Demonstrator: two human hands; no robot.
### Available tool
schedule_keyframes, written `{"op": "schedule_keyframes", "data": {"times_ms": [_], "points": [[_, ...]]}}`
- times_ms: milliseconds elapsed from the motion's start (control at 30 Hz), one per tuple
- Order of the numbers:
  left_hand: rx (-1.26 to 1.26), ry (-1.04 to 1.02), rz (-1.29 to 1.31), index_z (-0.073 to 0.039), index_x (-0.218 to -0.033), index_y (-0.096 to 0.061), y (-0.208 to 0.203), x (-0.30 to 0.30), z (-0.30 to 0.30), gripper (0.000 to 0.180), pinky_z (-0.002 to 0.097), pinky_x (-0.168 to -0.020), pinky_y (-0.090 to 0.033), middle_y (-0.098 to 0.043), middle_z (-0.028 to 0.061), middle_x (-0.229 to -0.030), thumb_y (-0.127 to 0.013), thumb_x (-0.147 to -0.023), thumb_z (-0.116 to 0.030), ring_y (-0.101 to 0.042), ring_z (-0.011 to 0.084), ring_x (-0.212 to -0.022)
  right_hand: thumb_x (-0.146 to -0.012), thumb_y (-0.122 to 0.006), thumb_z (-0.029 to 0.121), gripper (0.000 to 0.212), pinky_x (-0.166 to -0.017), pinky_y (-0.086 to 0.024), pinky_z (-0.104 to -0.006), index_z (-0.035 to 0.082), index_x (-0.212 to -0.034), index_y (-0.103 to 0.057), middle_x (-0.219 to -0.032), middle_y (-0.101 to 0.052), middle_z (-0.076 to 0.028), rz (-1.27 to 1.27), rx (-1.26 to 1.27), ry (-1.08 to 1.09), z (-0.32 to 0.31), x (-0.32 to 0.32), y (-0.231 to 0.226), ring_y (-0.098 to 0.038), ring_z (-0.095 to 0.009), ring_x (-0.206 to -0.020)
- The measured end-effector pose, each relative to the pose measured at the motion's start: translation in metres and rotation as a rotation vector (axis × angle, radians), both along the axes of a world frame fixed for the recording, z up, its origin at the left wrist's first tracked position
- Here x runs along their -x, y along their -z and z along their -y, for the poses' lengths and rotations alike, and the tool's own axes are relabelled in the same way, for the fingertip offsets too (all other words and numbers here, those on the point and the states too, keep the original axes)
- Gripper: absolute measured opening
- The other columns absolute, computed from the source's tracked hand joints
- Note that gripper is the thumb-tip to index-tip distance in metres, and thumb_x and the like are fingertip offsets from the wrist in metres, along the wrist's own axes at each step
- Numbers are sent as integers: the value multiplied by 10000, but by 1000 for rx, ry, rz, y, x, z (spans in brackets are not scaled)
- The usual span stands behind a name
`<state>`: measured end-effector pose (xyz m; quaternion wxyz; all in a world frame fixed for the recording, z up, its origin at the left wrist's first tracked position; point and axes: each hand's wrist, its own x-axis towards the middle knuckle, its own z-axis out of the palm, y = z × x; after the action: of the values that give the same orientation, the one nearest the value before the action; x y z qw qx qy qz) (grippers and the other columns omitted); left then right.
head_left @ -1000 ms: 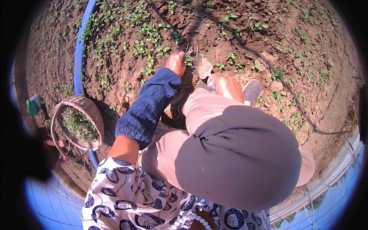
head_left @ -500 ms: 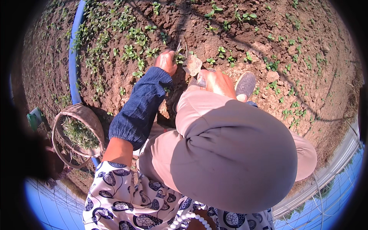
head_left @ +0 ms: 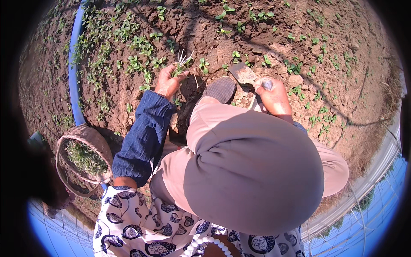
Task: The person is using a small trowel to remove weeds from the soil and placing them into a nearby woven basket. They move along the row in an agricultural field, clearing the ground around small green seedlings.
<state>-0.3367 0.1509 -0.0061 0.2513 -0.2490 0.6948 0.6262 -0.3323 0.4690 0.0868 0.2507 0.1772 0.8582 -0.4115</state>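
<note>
Left hand [head_left: 168,81] fingers pinched around a pulled weed [head_left: 183,64]; right hand [head_left: 274,96] fingers wrapped around a small hoe [head_left: 245,73] on soil [head_left: 205,34].

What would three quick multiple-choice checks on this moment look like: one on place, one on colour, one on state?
1. Where does the woven basket sit?
A. At the person's left, by the blue pipe
B. At the person's right, beyond the shoe
C. On the person's lap

2. What colour is the sleeve on the left arm?
A. White
B. Dark blue
C. Red

3. What is the left hand doing?
A. Lying flat and empty on the soil
B. Gripping the basket rim
C. Closed on a small tuft of green plants

Answers:
1 A: the basket lies at the lower left of the view, next to the pipe.
2 B: the sleeve is dark blue cloth.
3 C: the fingers pinch green stems above the soil, while the right hand holds a flat-bladed tool.
</note>
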Motion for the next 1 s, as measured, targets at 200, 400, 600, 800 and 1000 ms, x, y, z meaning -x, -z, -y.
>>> {"op": "schedule_keyframes", "data": {"times_ms": [200,400,600,800,1000], "points": [[-36,-93,71,-92,-1082,-621,-2,-15,8,220,239,-691,-465,-635,-8,-903,-681,-875,-47,-591,103,-815,-882,-596,50,76,-347,-283,-226,20,-924,-653,-570,-521,26,66,208,550,3,14,-28,-405,-46,-390],[-49,-155,88,-37,-1132,-576,-3,-32,13,288,248,-606,-487,-630,27,-868,-687,-866,-49,-605,130,-740,-844,-664,96,104,-498,-420,-275,12,-902,-682,-650,-592,-11,-64,-27,324,-12,19,-27,-520,-94,-529],[-51,-167,53,-12,-1244,-541,1,-45,12,400,264,-629,-500,-662,55,-924,-658,-861,-20,-617,128,-774,-811,-648,207,189,-707,-500,-451,52,-909,-695,-851,-691,-193,-55,-395,67,-18,14,-9,-663,-402,-839],[13,-113,31,-29,-1123,-630,14,-59,18,273,246,-726,-438,-635,-18,-922,-582,-860,28,-537,94,-817,-804,-636,174,158,-671,-500,-449,50,-887,-689,-806,-683,-195,-297,-280,186,0,23,-6,-663,-404,-798],[37,-137,-77,-39,-1054,-664,23,-63,17,196,249,-620,-424,-626,-24,-809,-626,-864,-18,-528,82,-691,-810,-671,132,132,-662,-498,-351,40,-903,-690,-757,-672,-145,-254,-446,-12,-2,15,-23,-647,-251,-677]]}}
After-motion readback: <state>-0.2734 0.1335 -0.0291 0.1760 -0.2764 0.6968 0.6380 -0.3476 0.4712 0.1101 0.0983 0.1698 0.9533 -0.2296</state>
